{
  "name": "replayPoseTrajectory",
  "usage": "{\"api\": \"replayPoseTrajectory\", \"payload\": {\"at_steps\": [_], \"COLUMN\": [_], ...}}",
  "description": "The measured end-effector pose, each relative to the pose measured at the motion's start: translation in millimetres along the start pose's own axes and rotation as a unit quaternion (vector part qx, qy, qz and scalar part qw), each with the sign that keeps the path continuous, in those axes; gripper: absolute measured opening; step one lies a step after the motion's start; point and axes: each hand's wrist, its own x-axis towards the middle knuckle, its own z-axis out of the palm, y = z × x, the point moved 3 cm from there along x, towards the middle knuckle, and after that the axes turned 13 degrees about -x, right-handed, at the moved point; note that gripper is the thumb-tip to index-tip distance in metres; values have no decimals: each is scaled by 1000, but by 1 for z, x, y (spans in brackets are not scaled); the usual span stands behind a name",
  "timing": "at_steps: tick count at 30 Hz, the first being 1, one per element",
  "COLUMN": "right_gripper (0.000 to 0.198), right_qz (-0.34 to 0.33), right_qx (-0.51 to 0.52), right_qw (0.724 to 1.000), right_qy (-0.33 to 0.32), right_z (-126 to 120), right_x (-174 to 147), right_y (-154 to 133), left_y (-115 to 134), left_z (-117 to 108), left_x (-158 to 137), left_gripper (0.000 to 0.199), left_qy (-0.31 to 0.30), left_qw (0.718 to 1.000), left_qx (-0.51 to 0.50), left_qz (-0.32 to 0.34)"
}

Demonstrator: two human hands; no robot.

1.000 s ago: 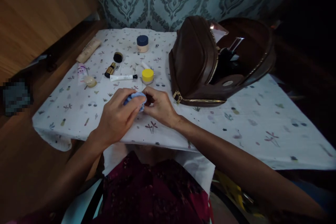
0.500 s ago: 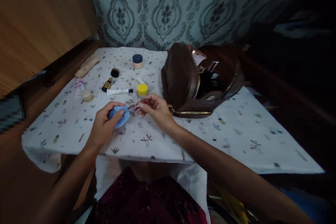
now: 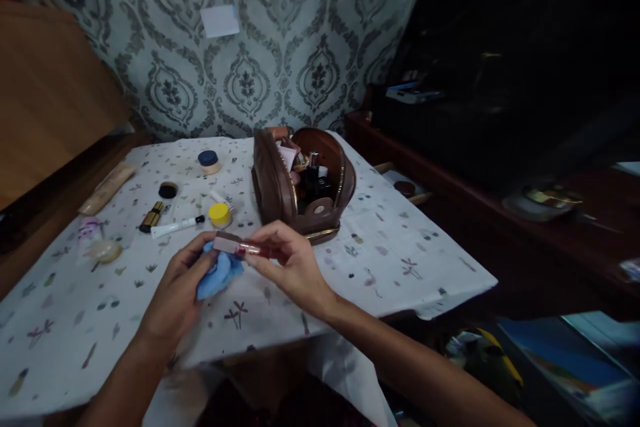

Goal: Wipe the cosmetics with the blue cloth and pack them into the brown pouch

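Note:
In my right hand (image 3: pixel 297 273) is a lip gloss tube (image 3: pixel 249 249) with a clear reddish body and a mauve-brown cap, pinched by the body and lying roughly level above the table. My left hand (image 3: pixel 173 290) is closed around a crumpled blue cloth (image 3: pixel 220 280), its fingers against the cap end of the tube. Just beyond my right hand stands a brown cosmetic bag (image 3: pixel 273 190), unzipped, with several dark and pink items inside. A yellow-lidded jar (image 3: pixel 220 214) and a white tube with a black cap (image 3: pixel 176 225) lie behind my left hand.
On the patterned tablecloth (image 3: pixel 380 273) are a blue-lidded jar (image 3: pixel 209 162), a round black lid (image 3: pixel 168 189), a gold-and-black bottle (image 3: pixel 151 217), a beige tube (image 3: pixel 107 190) and a small cream jar (image 3: pixel 106 251). A dark cabinet (image 3: pixel 450 213) borders the right, a patterned wall the back.
The view has swung to the right and up, so the table things appear further left. The lip gloss tube now lies level, its cap against the cloth and left fingers. Both hands keep their holds.

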Motion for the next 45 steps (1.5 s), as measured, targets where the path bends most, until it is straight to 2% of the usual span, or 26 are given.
{"api": "replayPoseTrajectory", "payload": {"at_steps": [2, 6, 9, 12, 15, 17, 20, 25, 27, 30, 33, 36, 40, 43, 45], "right_gripper": [28, 50, 59, 58, 53, 47, 37, 24, 16, 8, 13, 18, 19, 20, 19], "right_qz": [-39, -106, -107, -82, -88, -98, -107, -72, -64, -72, -91, -82, -100, -108, -102], "right_qx": [-89, -225, -219, -188, -180, -183, -181, -226, -291, -401, -459, -487, -493, -488, -506], "right_qw": [995, 969, 970, 976, 971, 967, 967, 967, 952, 913, 884, 870, 863, 865, 856], "right_qy": [-8, 4, 19, 79, 132, 148, 141, 88, 71, 28, -4, 14, 52, 45, 25], "right_z": [-10, -39, -71, -104, -125, -131, -133, -133, -133, -133, -134, -140, -153, -160, -163], "right_x": [-9, -21, -21, -12, 2, 13, 27, 41, 45, 51, 55, 58, 57, 55, 53], "right_y": [-6, -28, -50, -68, -84, -89, -86, -67, -62, -61, -66, -70, -74, -74, -72], "left_y": [5, 22, 29, 26, 12, 2, -8, -17, -19, -20, -20, -20, -23, -27, -29], "left_z": [14, 40, 63, 90, 110, 116, 112, 99, 98, 101, 102, 97, 88, 84, 84], "left_x": [-2, -4, -3, 0, 5, 9, 14, 19, 20, 22, 23, 24, 24, 24, 24], "left_gripper": [34, 33, 32, 45, 63, 66, 61, 66, 68, 68, 64, 59, 59, 62, 63], "left_qy": [-46, -116, -155, -209, -250, -265, -275, -289, -293, -292, -289, -288, -297, -309, -310], "left_qw": [997, 972, 940, 889, 848, 830, 813, 787, 773, 756, 739, 725, 726, 728, 729], "left_qx": [52, 174, 253, 339, 405, 430, 433, 444, 454, 464, 479, 497, 499, 501, 499], "left_qz": [25, 106, 166, 225, 234, 238, 277, 314, 332, 358, 375, 380, 367, 352, 352]}}
